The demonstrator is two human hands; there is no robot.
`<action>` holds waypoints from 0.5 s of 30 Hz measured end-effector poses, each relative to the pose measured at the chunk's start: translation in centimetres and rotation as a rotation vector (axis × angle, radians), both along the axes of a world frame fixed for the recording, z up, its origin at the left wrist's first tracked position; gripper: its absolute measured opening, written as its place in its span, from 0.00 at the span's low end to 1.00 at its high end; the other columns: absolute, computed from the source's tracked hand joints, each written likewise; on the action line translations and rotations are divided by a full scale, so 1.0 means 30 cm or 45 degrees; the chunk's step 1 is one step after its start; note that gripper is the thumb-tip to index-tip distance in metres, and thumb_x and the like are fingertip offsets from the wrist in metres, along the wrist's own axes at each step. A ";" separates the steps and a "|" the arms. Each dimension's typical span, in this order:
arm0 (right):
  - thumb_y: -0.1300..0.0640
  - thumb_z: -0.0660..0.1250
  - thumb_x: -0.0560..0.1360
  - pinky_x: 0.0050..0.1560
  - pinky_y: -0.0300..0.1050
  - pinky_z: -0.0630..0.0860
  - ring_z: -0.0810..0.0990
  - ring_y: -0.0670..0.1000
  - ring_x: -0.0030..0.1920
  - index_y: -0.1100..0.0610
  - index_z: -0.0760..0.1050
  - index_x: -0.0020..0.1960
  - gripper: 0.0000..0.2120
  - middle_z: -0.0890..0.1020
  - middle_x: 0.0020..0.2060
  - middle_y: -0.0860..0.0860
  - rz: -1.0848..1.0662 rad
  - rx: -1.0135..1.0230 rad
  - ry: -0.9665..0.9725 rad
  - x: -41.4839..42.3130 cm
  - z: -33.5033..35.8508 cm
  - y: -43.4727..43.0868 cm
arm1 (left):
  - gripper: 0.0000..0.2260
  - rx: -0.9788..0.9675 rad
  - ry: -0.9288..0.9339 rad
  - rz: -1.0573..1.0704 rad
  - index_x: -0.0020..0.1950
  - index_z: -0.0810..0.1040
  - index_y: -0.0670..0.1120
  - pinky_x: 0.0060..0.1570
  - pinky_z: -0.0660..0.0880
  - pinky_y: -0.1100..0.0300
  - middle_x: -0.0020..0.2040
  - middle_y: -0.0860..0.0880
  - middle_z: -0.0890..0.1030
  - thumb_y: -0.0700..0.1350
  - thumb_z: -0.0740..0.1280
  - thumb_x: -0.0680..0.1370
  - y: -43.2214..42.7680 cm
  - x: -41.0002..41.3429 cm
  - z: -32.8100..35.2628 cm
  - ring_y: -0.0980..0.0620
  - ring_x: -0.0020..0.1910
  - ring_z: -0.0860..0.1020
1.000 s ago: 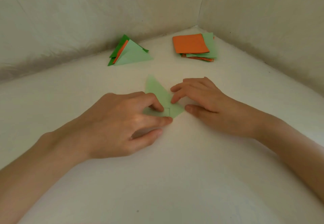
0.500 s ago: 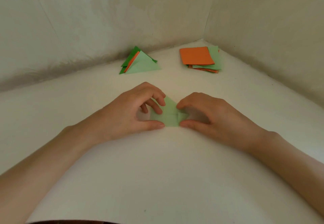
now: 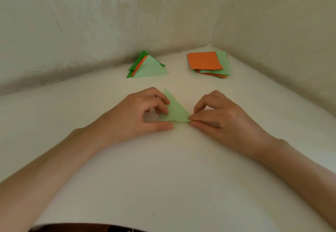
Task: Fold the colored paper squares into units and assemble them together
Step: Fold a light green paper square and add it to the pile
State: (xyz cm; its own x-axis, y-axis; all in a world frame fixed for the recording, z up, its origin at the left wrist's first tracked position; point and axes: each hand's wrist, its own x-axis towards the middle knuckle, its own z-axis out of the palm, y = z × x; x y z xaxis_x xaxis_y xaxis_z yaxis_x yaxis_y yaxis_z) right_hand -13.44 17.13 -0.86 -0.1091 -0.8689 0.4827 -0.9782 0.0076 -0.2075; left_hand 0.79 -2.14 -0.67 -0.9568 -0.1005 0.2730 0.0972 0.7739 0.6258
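The work sits in the folding stage. A light green paper triangle lies on the white tabletop between the two hands, its tip pointing away from the person and its long edge nearest them. The left hand holds the triangle's left part: its fingers are curled with the tips down on the paper, and the thumb lies stretched along the near edge. The right hand pinches the triangle's right corner between thumb and forefinger, the other fingers curled loosely behind. The near edge looks slightly raised there, so I judge a crease is being set or a layer opened; which of the two cannot be told.

Farther back, near the wall, a pile of folded triangles rests flat, showing dark green, orange and light green layers, which I take for finished or part-finished units. To its right, in the corner, a stack of unfolded squares waits, an orange sheet on top with light green and more orange beneath.

So a few units look done, one is in hand, and several squares remain to fold. No joined piece is visible anywhere, so the assembly appears not yet begun.
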 end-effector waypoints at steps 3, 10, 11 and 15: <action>0.51 0.66 0.73 0.47 0.32 0.67 0.69 0.46 0.44 0.56 0.82 0.42 0.10 0.76 0.41 0.47 -0.084 0.043 -0.193 0.006 0.006 0.001 | 0.15 -0.023 -0.038 0.057 0.40 0.79 0.52 0.50 0.67 0.73 0.52 0.59 0.76 0.63 0.67 0.68 -0.011 0.000 -0.002 0.62 0.51 0.75; 0.50 0.65 0.75 0.48 0.27 0.62 0.66 0.44 0.47 0.47 0.70 0.34 0.12 0.74 0.42 0.45 -0.366 0.218 -0.584 0.049 0.037 -0.021 | 0.14 0.046 -0.039 0.223 0.35 0.76 0.42 0.47 0.66 0.73 0.49 0.53 0.77 0.52 0.71 0.72 0.014 -0.032 -0.015 0.59 0.47 0.74; 0.51 0.65 0.76 0.48 0.27 0.63 0.66 0.45 0.47 0.46 0.69 0.33 0.13 0.74 0.42 0.46 -0.400 0.239 -0.577 0.053 0.037 -0.027 | 0.13 0.023 -0.039 0.251 0.34 0.74 0.43 0.48 0.66 0.70 0.48 0.53 0.77 0.50 0.72 0.72 0.022 -0.036 -0.017 0.56 0.48 0.74; 0.52 0.64 0.76 0.50 0.39 0.66 0.66 0.49 0.49 0.53 0.69 0.35 0.12 0.73 0.43 0.49 -0.467 0.255 -0.419 0.058 0.020 -0.048 | 0.14 -0.051 -0.017 0.331 0.30 0.69 0.50 0.50 0.67 0.64 0.46 0.54 0.74 0.50 0.72 0.70 0.036 -0.038 -0.017 0.54 0.49 0.72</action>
